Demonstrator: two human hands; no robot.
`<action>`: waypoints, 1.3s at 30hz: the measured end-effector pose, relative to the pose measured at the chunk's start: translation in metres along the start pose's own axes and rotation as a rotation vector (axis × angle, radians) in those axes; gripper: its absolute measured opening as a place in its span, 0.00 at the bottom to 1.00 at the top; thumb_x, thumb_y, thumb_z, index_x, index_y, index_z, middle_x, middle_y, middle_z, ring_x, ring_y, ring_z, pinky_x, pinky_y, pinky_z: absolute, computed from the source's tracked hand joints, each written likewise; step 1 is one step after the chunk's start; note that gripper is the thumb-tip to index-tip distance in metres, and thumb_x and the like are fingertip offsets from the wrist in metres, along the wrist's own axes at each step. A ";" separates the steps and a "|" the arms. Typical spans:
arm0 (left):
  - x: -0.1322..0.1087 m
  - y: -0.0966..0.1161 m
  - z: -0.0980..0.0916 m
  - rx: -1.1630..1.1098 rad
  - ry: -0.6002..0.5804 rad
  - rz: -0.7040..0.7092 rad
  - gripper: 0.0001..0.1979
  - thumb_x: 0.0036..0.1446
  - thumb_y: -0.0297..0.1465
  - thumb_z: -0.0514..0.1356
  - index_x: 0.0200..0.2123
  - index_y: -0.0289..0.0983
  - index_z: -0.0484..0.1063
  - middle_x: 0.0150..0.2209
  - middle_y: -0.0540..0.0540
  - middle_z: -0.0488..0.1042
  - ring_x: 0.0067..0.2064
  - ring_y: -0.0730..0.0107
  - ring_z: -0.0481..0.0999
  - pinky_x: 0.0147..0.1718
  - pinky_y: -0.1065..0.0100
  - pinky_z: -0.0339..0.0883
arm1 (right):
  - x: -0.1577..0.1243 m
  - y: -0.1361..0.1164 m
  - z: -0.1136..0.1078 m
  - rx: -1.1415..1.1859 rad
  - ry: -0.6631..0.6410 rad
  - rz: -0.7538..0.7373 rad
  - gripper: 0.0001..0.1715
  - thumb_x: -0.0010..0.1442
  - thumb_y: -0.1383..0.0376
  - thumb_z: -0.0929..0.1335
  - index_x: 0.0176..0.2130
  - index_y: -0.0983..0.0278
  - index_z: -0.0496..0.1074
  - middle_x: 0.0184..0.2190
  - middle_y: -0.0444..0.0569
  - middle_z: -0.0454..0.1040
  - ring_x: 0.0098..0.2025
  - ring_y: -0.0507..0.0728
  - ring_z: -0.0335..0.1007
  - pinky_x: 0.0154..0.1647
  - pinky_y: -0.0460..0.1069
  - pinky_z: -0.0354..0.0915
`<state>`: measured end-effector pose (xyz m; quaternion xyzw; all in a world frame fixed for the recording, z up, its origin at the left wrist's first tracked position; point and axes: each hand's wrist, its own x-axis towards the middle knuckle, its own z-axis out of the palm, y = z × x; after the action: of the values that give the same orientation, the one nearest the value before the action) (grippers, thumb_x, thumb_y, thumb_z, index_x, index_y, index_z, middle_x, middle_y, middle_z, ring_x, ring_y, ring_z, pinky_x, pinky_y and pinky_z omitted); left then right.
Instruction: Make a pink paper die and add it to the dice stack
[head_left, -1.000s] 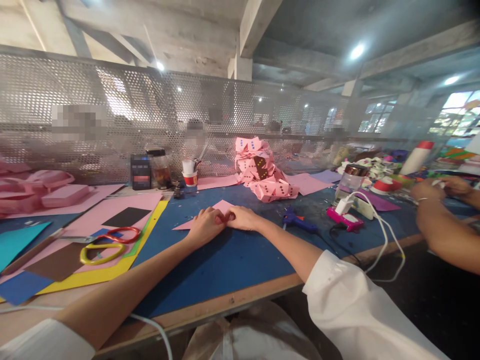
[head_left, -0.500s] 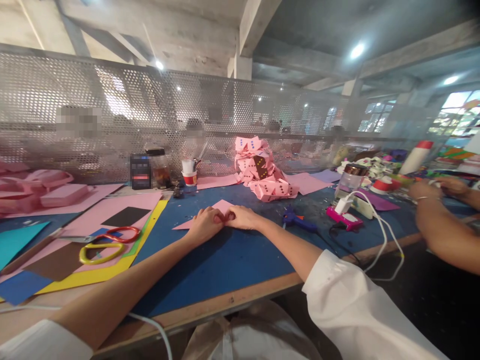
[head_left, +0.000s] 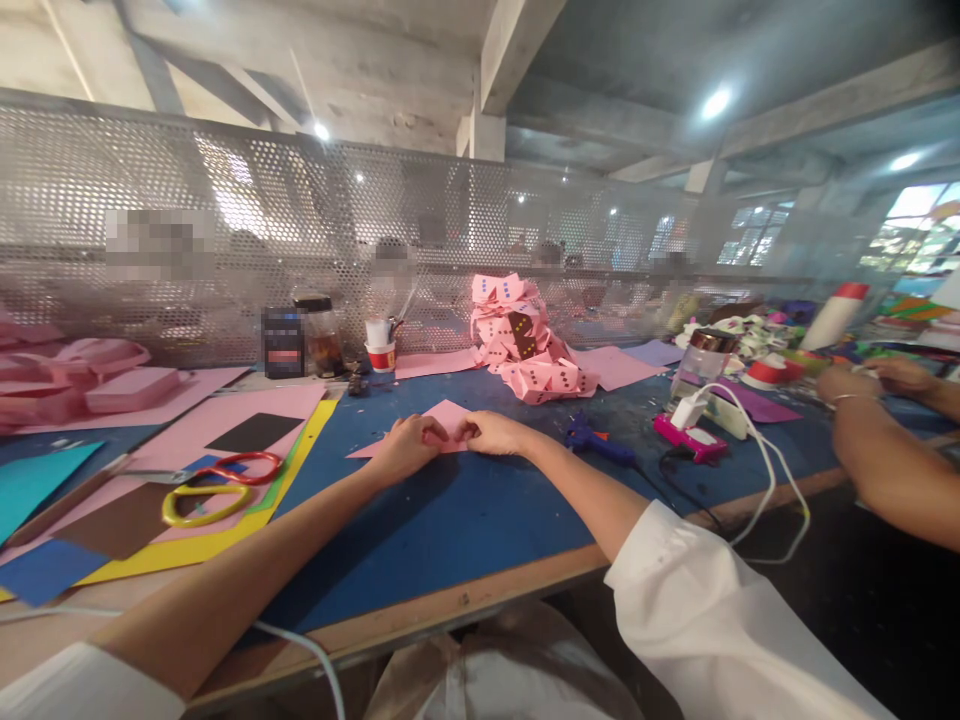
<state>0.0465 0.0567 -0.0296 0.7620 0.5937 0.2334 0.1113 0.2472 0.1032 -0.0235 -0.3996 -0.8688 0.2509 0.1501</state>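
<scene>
A pink sheet of paper (head_left: pixel 448 413) lies on the blue table top in front of me, one pointed corner reaching out to the left. On its near left edge my left hand (head_left: pixel 409 446) has its fingers curled and closed on the paper. Close beside it, my right hand (head_left: pixel 495 434) pinches the same paper near its right end. A small gap of pink shows between the two hands. Behind them stands a pile of folded pink paper shapes (head_left: pixel 499 322) with coloured dots.
Red-and-yellow-handled scissors (head_left: pixel 206 505) rest on coloured sheets at left. A blue glue gun (head_left: pixel 600 442), a pink power strip (head_left: pixel 688 437) with a white cable and a jar (head_left: pixel 701 365) are at right. A co-worker's hands (head_left: pixel 855 385) work further right. A perforated screen (head_left: pixel 427 200) stands behind.
My hands have drawn slightly apart along the paper's near edge, the right one shifting right. More pink paper shows between them.
</scene>
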 end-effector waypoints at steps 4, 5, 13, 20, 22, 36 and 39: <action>-0.001 -0.002 -0.002 -0.037 -0.005 0.001 0.15 0.47 0.28 0.58 0.37 0.40 0.81 0.41 0.45 0.81 0.46 0.56 0.78 0.47 0.62 0.69 | -0.003 0.002 -0.004 0.027 -0.019 -0.003 0.20 0.50 0.75 0.68 0.43 0.65 0.78 0.36 0.46 0.79 0.37 0.54 0.74 0.39 0.45 0.65; -0.001 -0.002 -0.002 -0.046 -0.005 0.000 0.15 0.47 0.28 0.58 0.38 0.40 0.81 0.41 0.45 0.81 0.46 0.56 0.78 0.48 0.62 0.69 | -0.004 0.002 -0.005 0.036 -0.024 -0.004 0.20 0.50 0.76 0.68 0.43 0.65 0.78 0.36 0.46 0.79 0.37 0.53 0.73 0.39 0.45 0.65; 0.001 -0.008 -0.006 -0.116 -0.037 -0.003 0.17 0.44 0.26 0.57 0.37 0.40 0.81 0.42 0.47 0.82 0.47 0.58 0.78 0.50 0.62 0.69 | -0.010 0.001 -0.013 0.068 -0.056 0.001 0.23 0.48 0.78 0.67 0.44 0.66 0.77 0.36 0.46 0.77 0.35 0.52 0.71 0.37 0.44 0.64; -0.001 -0.014 -0.013 -0.175 -0.066 -0.001 0.19 0.41 0.27 0.56 0.37 0.38 0.80 0.41 0.47 0.83 0.44 0.59 0.80 0.46 0.64 0.71 | -0.014 0.000 -0.019 0.076 -0.079 0.016 0.25 0.47 0.79 0.67 0.44 0.67 0.77 0.35 0.45 0.77 0.35 0.52 0.72 0.36 0.43 0.64; -0.001 -0.015 -0.016 -0.185 -0.074 0.002 0.19 0.41 0.28 0.55 0.37 0.38 0.80 0.40 0.47 0.83 0.44 0.59 0.80 0.46 0.64 0.71 | -0.014 0.000 -0.020 0.076 -0.088 0.020 0.25 0.47 0.79 0.66 0.45 0.67 0.77 0.35 0.46 0.77 0.35 0.52 0.72 0.36 0.43 0.64; 0.000 -0.026 -0.025 -0.167 -0.106 -0.026 0.20 0.37 0.30 0.56 0.35 0.39 0.80 0.38 0.47 0.83 0.44 0.56 0.79 0.44 0.63 0.71 | -0.022 -0.001 -0.034 0.020 -0.109 0.062 0.24 0.48 0.78 0.67 0.45 0.66 0.77 0.37 0.46 0.78 0.36 0.52 0.74 0.35 0.42 0.65; 0.000 -0.025 -0.026 -0.167 -0.115 -0.033 0.19 0.37 0.30 0.56 0.35 0.39 0.80 0.37 0.47 0.83 0.43 0.57 0.79 0.43 0.64 0.72 | -0.023 -0.001 -0.034 0.005 -0.109 0.069 0.23 0.49 0.76 0.68 0.46 0.66 0.76 0.39 0.47 0.78 0.37 0.52 0.74 0.36 0.43 0.65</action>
<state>0.0121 0.0608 -0.0179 0.7524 0.5772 0.2361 0.2122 0.2769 0.0957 0.0036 -0.4145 -0.8608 0.2796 0.0947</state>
